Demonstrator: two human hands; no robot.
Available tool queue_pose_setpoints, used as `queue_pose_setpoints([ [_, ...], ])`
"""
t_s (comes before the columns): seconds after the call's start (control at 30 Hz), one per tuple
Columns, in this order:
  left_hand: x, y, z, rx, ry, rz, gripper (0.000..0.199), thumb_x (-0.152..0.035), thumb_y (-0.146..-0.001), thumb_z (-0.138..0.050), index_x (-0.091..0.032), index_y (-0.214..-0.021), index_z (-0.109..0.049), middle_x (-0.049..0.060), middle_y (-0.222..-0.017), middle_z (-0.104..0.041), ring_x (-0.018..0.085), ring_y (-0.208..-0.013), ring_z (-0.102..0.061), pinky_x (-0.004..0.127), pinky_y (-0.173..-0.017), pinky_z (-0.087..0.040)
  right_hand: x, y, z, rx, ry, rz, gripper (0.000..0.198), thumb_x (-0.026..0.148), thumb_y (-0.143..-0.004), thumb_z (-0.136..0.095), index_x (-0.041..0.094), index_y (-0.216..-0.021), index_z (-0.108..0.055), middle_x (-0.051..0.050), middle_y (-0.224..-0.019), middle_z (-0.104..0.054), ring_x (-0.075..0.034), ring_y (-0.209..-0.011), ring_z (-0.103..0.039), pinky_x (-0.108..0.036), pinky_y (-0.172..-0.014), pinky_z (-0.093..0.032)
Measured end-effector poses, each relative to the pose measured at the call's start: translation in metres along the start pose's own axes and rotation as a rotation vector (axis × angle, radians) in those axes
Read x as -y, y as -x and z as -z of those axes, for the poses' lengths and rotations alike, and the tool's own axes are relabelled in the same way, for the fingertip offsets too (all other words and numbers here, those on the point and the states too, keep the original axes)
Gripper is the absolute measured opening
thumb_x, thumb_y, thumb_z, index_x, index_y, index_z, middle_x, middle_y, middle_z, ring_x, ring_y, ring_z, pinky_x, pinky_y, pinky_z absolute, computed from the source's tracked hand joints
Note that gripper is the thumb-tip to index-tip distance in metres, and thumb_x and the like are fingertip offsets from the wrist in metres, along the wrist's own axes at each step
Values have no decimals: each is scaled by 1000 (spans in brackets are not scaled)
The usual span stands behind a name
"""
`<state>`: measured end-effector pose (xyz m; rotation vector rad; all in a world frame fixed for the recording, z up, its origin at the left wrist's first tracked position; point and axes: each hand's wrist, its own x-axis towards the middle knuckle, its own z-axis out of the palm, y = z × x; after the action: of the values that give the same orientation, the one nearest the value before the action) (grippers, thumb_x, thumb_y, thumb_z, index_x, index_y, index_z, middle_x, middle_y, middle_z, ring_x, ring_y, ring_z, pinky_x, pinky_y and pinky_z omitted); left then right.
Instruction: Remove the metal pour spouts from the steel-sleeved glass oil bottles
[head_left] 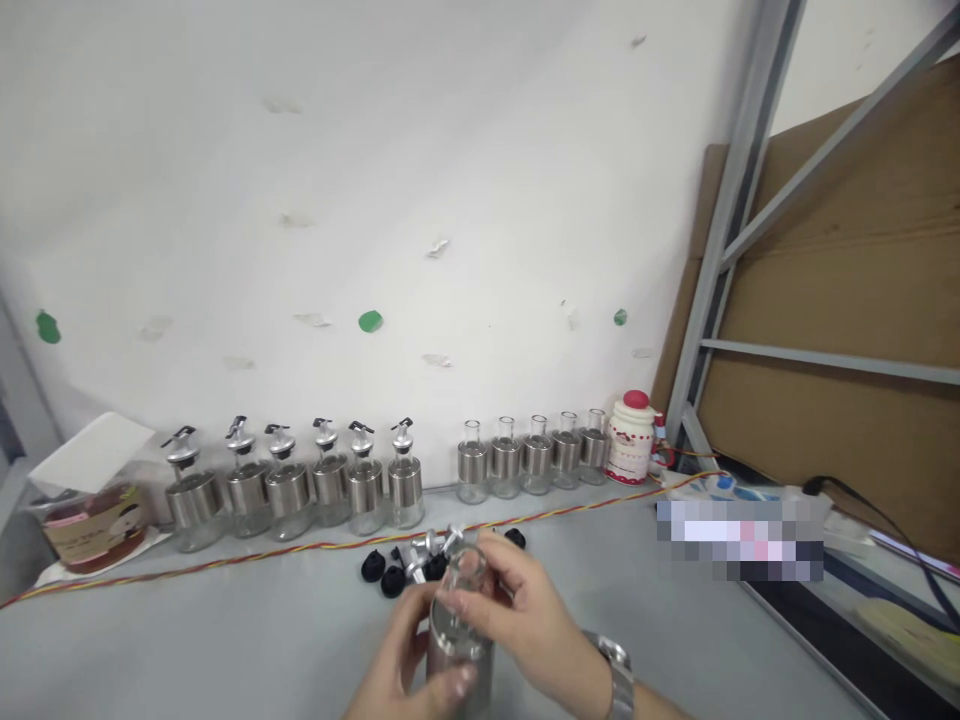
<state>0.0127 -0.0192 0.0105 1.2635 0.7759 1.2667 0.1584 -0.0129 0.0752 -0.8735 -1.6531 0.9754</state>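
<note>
A glass bottle with a brushed metal sleeve (459, 655) stands close in front of me, its open neck uppermost. Wrapped round the sleeve from the left is my left hand (401, 655). My right hand (536, 620) closes on the neck, thumb in front and fingers behind; whether anything small is also in these fingers is hidden. Just behind the bottle lie silver pourer spouts (416, 557) and several black stoppers (392, 581), partly covered by my hands. Another black piece (515, 538) shows beyond my right hand.
Along the wall stand several bottles fitted with spouts (288, 488) and several open bottles (536, 456). A tea container (97, 530) is far left, a red-lidded jar (630, 440) back right. A twisted cord (300, 546) crosses the table. A dark flat panel (847, 640) lies right.
</note>
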Motion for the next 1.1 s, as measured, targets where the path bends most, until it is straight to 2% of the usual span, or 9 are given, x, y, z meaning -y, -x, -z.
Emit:
queue_pose_setpoints([
  [0.1, -3, -13, 17, -252, 6, 7, 40, -52, -66, -58, -20, -89, -59, 6, -96, -60, 26, -99, -50, 35, -84, -39, 13, -28, 9, -151, 40, 75, 27, 42, -75, -55, 18, -65, -46, 5, -61, -39, -10, -57, -39, -22, -55, -34],
  [0.2, -2, -23, 33, -387, -108, -43, 35, -44, -62, -66, -19, -85, -57, 3, -87, -59, 21, -86, -53, 32, -80, -40, 11, -67, 13, -309, 213, 187, 32, 44, -75, -52, 19, -59, -39, 6, -58, -35, -10, -56, -37, -22, -53, -33],
  [0.3, 7, -26, 37, -399, -198, -78, 35, -41, -59, -68, -18, -82, -55, 2, -83, -57, 19, -80, -53, 30, -74, -41, -6, -103, 9, -397, 369, 231, 35, 44, -76, -50, 20, -55, -35, 6, -57, -33, -10, -56, -36, -22, -53, -33],
  [0.4, 13, -21, 32, -359, -249, -77, 29, -41, -64, -64, -19, -80, -53, 1, -77, -55, 17, -75, -52, 28, -70, -41, -32, -129, 1, -407, 446, 225, 33, 41, -75, -53, 20, -54, -38, 5, -58, -37, -12, -58, -38, -24, -57, -33],
  [0.53, 12, -14, 24, -290, -297, -41, 23, -40, -70, -58, -20, -80, -51, 1, -76, -53, 15, -68, -51, 27, -65, -41, -62, -147, -6, -386, 526, 185, 28, 40, -74, -54, 19, -57, -46, 2, -64, -45, -13, -59, -43, -25, -58, -33],
  [0.7, 10, -13, 21, -283, -324, -5, 23, -39, -71, -57, -21, -82, -48, 0, -77, -50, 14, -65, -49, 24, -57, -43, -79, -155, -9, -370, 570, 124, 24, 39, -76, -51, 18, -65, -53, -2, -71, -51, -15, -63, -47, -26, -60, -34],
  [0.87, 14, -14, 21, -262, -280, 25, 28, -37, -67, -63, -21, -80, -44, -1, -75, -53, 14, -65, -51, 23, -51, -42, -79, -154, -11, -370, 537, 69, 25, 37, -79, -48, 15, -80, -58, -7, -79, -54, -18, -69, -50, -29, -67, -37],
  [1.03, 20, -16, 20, -229, -196, 6, 41, -32, -62, -67, -23, -90, -39, -2, -73, -54, 17, -67, -55, 25, -54, -44, -65, -108, -3, -323, 406, 51, 36, 42, -82, -42, 16, -103, -55, -7, -87, -55, -19, -77, -51, -31, -74, -39],
  [1.1, 22, -16, 21, -228, -187, -3, 43, -29, -63, -67, -22, -96, -39, -1, -75, -55, 17, -72, -56, 26, -62, -45, -63, -78, -1, -255, 331, 16, 37, 44, -83, -38, 18, -101, -57, -6, -87, -56, -16, -73, -54, -28, -67, -42],
])
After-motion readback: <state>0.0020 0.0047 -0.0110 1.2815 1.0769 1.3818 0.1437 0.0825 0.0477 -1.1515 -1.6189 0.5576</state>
